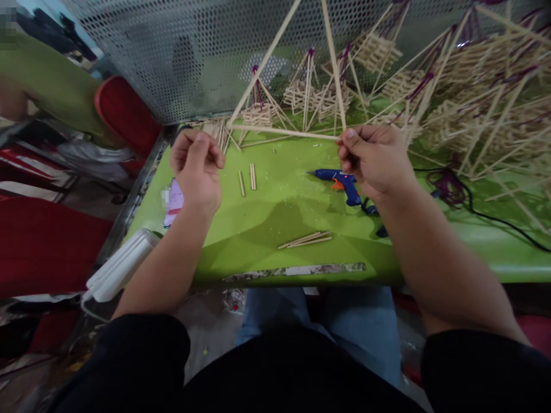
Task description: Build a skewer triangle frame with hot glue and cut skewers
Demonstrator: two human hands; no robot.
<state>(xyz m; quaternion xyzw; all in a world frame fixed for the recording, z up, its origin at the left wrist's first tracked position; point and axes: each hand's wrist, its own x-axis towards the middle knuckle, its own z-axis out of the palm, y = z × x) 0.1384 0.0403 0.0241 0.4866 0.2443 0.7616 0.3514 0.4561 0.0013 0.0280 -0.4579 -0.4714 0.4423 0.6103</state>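
My right hand (374, 158) pinches the lower right corner of a triangular frame of thin wooden sticks (284, 132). The frame is held up above the green table, and its two long sides run out past the top edge of the picture. Just left of the frame's other lower corner is my left hand (196, 166), apart from it. Its fingers are curled closed, and whatever may be between them is hidden. Below and left of my right hand, a blue glue gun (333, 176) with an orange trigger lies on the table.
Short sticks (252, 176) and a small bundle (305, 239) lie on the green table (267, 212). Stick structures tied with purple string (465, 103) crowd the back right. A black cable (495, 218) crosses the right side. A phone (173, 203), face mask (123, 264) and another person (47, 80) are left.
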